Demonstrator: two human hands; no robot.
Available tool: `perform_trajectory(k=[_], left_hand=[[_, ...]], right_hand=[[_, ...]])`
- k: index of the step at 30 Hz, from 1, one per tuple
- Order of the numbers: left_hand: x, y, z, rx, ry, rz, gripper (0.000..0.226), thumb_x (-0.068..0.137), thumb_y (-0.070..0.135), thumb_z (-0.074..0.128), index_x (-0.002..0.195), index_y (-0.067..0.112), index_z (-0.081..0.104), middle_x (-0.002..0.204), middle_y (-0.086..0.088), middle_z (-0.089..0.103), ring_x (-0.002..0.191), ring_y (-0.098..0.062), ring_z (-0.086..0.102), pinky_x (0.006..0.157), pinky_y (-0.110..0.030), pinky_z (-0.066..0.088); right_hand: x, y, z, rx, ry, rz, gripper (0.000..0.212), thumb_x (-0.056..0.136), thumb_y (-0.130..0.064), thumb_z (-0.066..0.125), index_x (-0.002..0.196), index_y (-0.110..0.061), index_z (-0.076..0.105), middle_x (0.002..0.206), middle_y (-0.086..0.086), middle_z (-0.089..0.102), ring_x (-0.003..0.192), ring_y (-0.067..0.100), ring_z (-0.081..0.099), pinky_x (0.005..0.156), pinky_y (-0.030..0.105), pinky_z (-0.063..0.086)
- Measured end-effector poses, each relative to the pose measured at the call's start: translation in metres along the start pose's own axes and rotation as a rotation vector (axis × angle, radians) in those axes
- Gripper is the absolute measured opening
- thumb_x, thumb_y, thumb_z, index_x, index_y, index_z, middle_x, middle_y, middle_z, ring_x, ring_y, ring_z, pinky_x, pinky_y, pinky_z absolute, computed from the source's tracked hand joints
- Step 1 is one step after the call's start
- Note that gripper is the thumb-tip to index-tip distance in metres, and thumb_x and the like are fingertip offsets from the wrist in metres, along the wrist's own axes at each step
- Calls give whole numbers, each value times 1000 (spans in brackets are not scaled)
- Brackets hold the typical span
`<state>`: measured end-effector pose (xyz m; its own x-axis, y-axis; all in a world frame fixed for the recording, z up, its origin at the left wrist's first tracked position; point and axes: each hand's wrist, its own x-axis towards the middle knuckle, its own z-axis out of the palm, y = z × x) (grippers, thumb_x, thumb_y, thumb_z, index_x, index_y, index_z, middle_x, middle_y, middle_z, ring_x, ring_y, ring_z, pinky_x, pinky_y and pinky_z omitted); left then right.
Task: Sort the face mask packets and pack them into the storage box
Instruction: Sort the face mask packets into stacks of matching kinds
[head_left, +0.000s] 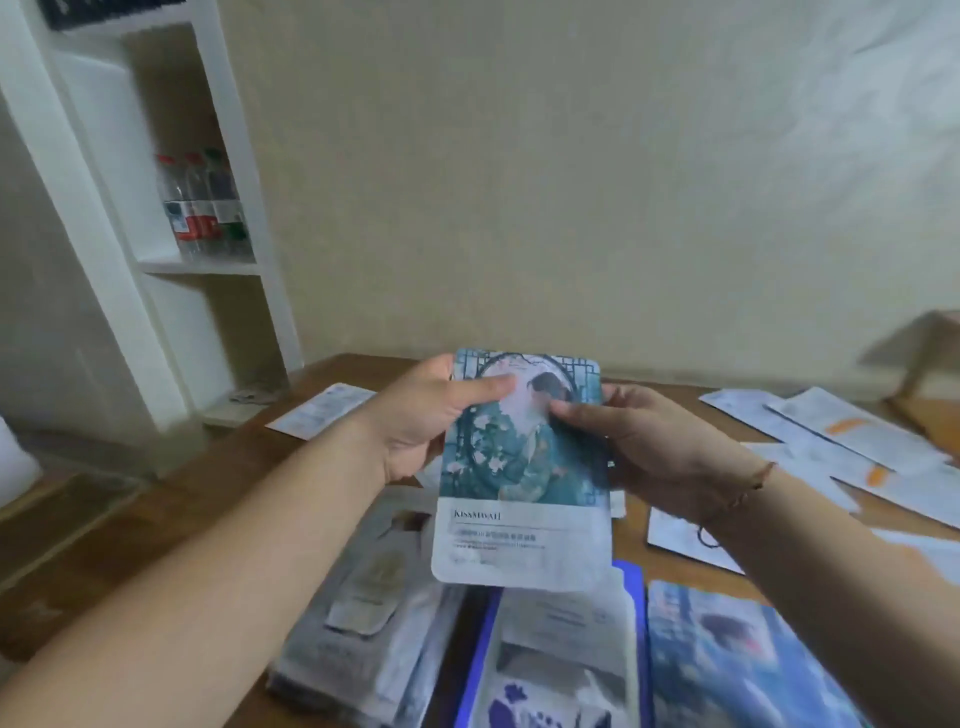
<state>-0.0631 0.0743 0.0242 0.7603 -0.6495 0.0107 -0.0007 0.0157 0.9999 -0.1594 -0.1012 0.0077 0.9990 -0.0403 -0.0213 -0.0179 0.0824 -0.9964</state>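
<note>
A teal face mask packet (522, 483) with a painted figure and a white lower band is held upright above the table. My left hand (431, 415) grips its upper left edge, thumb across the front. My right hand (639, 441) pinches its right edge. Below it lie sorted piles: grey packets (363, 613) at the left, blue-edged white packets (561, 649) in the middle, teal-blue packets (727, 660) at the right. White packets with orange marks (852, 436) are spread at the far right. One white packet (322, 410) lies at the far left.
The brown wooden table (156, 530) meets a beige wall behind. A white shelf unit (208, 265) at the left holds several bottles (202, 208). A brown cardboard box (930, 358) sits blurred at the far right edge of the table.
</note>
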Motion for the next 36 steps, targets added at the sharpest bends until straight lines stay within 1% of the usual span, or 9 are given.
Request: perform_trajectory(k=[3, 6, 11, 16, 20, 24, 28, 34, 36], left_hand=[[16, -7, 55, -50, -75, 8, 47, 80, 12, 68, 122, -6, 59, 113, -26, 68, 94, -32, 69, 85, -49, 58], [29, -22, 110, -68, -150, -16, 46, 75, 13, 69, 118, -2, 62, 106, -21, 70, 89, -29, 68, 83, -44, 58], [36, -50, 195, 284, -338, 26, 12, 88, 4, 68, 90, 16, 68, 64, 4, 67, 54, -5, 57, 48, -18, 47], [36, -76, 255, 720, -533, 218, 12, 84, 8, 76, 91, 18, 73, 73, 1, 74, 68, -7, 67, 72, -26, 54], [35, -93, 272, 858, -559, 247, 11, 83, 14, 78, 88, 23, 75, 78, 2, 72, 77, -11, 68, 76, -25, 53], [34, -107, 276, 934, -555, 260, 10, 86, 16, 76, 92, 23, 75, 84, 5, 71, 82, -8, 66, 71, -15, 47], [35, -111, 274, 967, -541, 272, 11, 86, 17, 75, 96, 21, 76, 88, 5, 71, 83, -5, 64, 67, -10, 44], [35, -114, 268, 1040, -522, 392, 13, 86, 23, 75, 99, 21, 76, 91, 5, 69, 78, -1, 57, 69, -13, 43], [34, -116, 266, 1084, -519, 476, 13, 87, 25, 74, 100, 21, 75, 96, 6, 65, 83, -7, 56, 79, -24, 48]], right_hand=[[-58, 14, -35, -18, 165, -41, 45, 74, -31, 71, 111, -7, 68, 108, 15, 73, 94, 27, 70, 83, 44, 56], [-129, 36, -69, -8, 352, -78, 38, 75, -13, 71, 113, -6, 67, 101, 19, 73, 85, 31, 70, 71, 44, 59], [-233, 62, -100, -93, 665, -51, 64, 73, -3, 76, 128, -29, 55, 93, 14, 76, 82, 34, 73, 71, 46, 61], [-286, 85, -114, -347, 828, 64, 52, 65, -20, 83, 113, -33, 68, 88, -1, 77, 77, 18, 75, 70, 41, 61], [-296, 100, -118, -344, 846, 151, 42, 73, -11, 81, 111, -24, 70, 86, -7, 77, 56, 13, 70, 46, 29, 54], [-294, 109, -124, -444, 826, 184, 48, 71, -20, 84, 117, -22, 69, 93, -13, 76, 82, 3, 72, 76, 33, 60], [-291, 111, -124, -731, 800, 179, 46, 69, -35, 85, 112, -26, 73, 81, -22, 72, 74, -13, 64, 67, 8, 49], [-297, 101, -118, -1229, 699, 296, 42, 72, -75, 55, 104, -50, 65, 59, -24, 55, 54, 3, 48, 53, 20, 42], [-301, 101, -123, -1453, 715, 161, 50, 75, -82, 41, 101, -50, 68, 60, -21, 49, 60, -2, 45, 48, 22, 44]])
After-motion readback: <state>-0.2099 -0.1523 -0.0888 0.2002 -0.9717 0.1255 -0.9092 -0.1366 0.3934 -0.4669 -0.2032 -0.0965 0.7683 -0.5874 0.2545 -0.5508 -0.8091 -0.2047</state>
